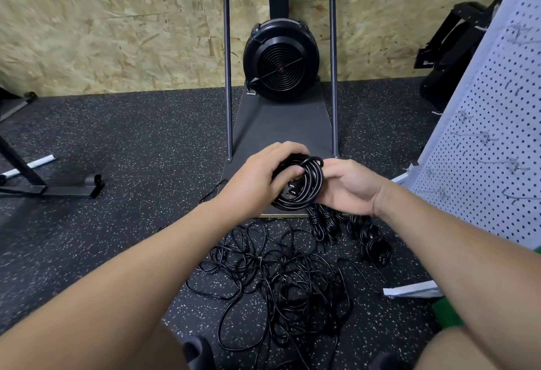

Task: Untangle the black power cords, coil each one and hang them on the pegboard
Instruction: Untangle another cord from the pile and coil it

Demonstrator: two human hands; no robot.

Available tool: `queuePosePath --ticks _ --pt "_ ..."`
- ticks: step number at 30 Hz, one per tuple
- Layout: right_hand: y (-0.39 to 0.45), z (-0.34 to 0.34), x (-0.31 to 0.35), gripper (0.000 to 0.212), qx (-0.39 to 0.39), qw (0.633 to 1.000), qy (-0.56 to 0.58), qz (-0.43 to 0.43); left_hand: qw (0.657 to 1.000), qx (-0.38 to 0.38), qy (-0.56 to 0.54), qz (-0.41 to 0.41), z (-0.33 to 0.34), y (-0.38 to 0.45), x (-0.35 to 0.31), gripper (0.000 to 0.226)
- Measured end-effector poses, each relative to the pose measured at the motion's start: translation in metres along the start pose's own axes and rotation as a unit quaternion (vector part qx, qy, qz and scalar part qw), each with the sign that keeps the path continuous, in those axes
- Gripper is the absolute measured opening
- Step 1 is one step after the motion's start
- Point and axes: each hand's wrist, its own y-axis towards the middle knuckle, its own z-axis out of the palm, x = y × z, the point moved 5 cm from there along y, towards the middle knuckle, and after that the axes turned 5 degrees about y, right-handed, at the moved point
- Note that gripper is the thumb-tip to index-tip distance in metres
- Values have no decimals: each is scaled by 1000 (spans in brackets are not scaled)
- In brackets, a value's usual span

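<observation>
Floor: I'm looking down on a dark rubber floor [123, 141] flecked with pale specks, closed off at the far side by a chipboard wall [102, 24].
Tangle: nearest to me, between my forearms, a loose tangled heap of black power cords [281, 278] lies spread on the floor.
Finished bundles: just beyond the heap, a little to the right, I see two coiled bundles [371, 240] lying on the floor near the foot of the board, close beside each other.
Coil in hand: above those, held up off the floor, is one coiled cord [304, 186], wound in a round loop with its plug end [289, 191] tucked across the middle.
Left hand: my left hand [260, 176] has its fingers curled over the top of the coil and its thumb across the face, gripping it from the left.
Right hand: my right hand [348, 185] grips the coil's right edge, palm towards me, fingers wrapped behind the loops.
Pegboard: to the right, a white pegboard [486, 147] leans up and away, with several metal hooks [515, 164] sticking out.
Machine: farther off in the middle, a black fan housing [281, 62] sits at the far end of a dark platform [281, 123], flanked by two upright metal poles [227, 76].
Left side: a black metal frame [52, 188] rests on the floor, well apart from the cords.
</observation>
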Motion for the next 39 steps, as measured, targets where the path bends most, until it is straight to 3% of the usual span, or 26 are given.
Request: queuePosePath --ticks 5,10,14,21,24,26,30,34,36,39 --pt "-2 -1 5 54 24 999 39 -1 1000 -22 18 -13 -4 2 5 26" --pt "9 10 -6 51 -20 997 -77 -8 996 -16 77 -37 8 0 4 26" --pt "12 14 -5 28 -53 987 -151 -28 999 -26 31 -28 11 0 9 24" --pt "13 1 -13 44 -61 962 -264 33 998 8 49 -36 24 -4 22 22" --pt "5 6 -9 69 -45 949 -310 30 993 -34 -55 -97 24 -4 29 17" --pt "-2 14 -5 82 -10 940 -340 25 960 -60 -198 -191 25 -2 37 13" --pt "-11 23 7 82 14 902 -431 6 869 -66 -393 -294 26 2 44 20" --pt "-15 25 7 81 2 882 -470 -32 830 -60 -473 -290 27 7 39 19" --pt "-18 20 2 73 -19 905 -424 -37 841 -58 -465 -271 27 6 39 8" --pt "-22 10 0 60 -22 956 -290 -19 846 -22 -469 -254 28 4 39 39"
